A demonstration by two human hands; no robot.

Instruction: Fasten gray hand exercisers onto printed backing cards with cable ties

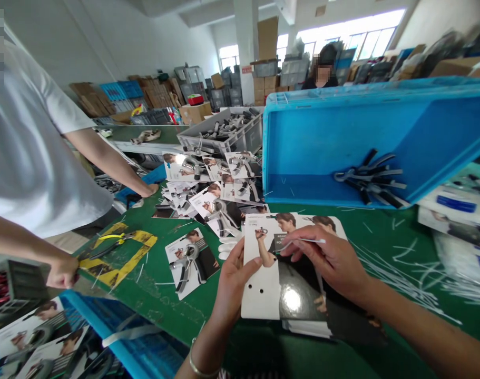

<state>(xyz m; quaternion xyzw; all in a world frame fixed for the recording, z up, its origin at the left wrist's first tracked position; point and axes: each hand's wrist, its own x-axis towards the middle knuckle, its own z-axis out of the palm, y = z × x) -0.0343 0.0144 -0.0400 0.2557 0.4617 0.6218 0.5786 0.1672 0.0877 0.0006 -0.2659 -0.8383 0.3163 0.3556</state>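
My left hand holds a printed backing card by its left edge, thumb on the front. The card has small punched holes and a picture of a person on it. Between the thumb and fingers of my right hand is a white cable tie, held against the upper middle of the card. Further printed cards lie under and beside this one. To the left, a carded hand gripper with grey and black handles lies on the green table. Behind it is a pile of carded hand grippers.
Loose cable ties are strewn at right. A blue crate on its side holds loose hand grippers. Yellow-handled cutters lie at left beside a co-worker in a white shirt. A grey crate stands behind.
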